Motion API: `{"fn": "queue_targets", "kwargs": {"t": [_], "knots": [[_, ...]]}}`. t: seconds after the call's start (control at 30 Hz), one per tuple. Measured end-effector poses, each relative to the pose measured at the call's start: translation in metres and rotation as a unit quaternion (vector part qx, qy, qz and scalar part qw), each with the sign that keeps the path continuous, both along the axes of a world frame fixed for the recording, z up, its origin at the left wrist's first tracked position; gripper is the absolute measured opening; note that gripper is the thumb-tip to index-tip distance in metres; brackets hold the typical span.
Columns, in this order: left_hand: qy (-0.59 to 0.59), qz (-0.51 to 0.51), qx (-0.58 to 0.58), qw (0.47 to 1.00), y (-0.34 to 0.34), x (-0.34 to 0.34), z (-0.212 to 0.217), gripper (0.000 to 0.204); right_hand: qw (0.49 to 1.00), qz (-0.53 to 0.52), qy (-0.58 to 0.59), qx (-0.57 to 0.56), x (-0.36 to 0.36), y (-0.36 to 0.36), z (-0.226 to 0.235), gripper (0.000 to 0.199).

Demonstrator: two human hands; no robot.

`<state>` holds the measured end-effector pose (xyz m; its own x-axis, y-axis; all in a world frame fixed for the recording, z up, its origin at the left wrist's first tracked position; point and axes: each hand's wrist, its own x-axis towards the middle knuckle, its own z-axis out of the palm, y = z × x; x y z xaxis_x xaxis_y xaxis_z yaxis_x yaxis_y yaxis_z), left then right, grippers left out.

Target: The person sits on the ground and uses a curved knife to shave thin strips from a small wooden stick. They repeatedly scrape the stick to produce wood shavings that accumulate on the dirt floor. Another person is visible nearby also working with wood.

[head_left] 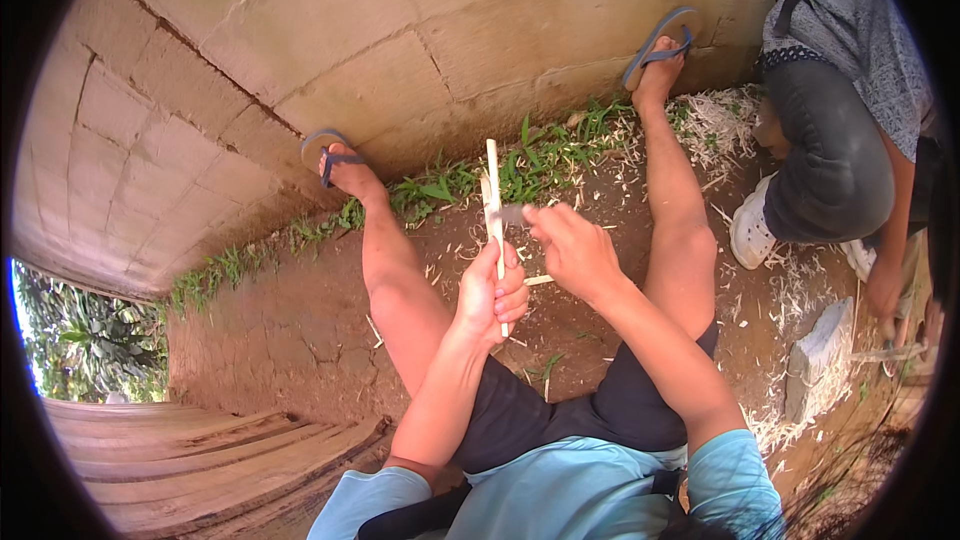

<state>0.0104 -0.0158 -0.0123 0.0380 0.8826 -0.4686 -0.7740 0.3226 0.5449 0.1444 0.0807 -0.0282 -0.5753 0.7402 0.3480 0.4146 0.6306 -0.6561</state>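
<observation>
I see my left hand (490,292) with the fingers clamped around a thin pale stick (494,210), which stands nearly upright between my two bare legs, above the brown soil (290,320). My right hand (572,250) has the fingers closed on a small blade (512,212) that touches the stick at its side. Wood shavings (720,125) lie near my right foot and the grass strip (540,155) along the stone wall (300,50). At the right another person (840,140) is crouching

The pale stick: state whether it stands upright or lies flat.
Upright: the pale stick rises from the left hand, tip up; the right hand beside it.
</observation>
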Motion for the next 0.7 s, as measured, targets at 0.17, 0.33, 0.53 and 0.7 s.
{"fn": "queue_targets", "kwargs": {"t": [0.17,0.33,0.53,0.7], "knots": [[0.023,-0.055,-0.005,0.998,-0.003,0.026,-0.001,0.034,0.981,-0.181,0.064,0.006,0.025,0.073,-0.010,0.017],[-0.019,0.010,0.003,1.000,0.003,-0.001,-0.004,0.033,0.998,-0.010,0.040,-0.057,0.030,0.020,-0.009,0.019],[-0.027,0.010,0.000,1.000,0.003,-0.006,-0.003,0.035,0.998,0.049,0.036,-0.028,0.015,-0.003,-0.007,0.019],[0.005,0.003,-0.020,1.000,-0.003,-0.004,0.004,0.036,0.999,0.031,0.000,0.021,0.016,-0.006,-0.001,0.029]]}}
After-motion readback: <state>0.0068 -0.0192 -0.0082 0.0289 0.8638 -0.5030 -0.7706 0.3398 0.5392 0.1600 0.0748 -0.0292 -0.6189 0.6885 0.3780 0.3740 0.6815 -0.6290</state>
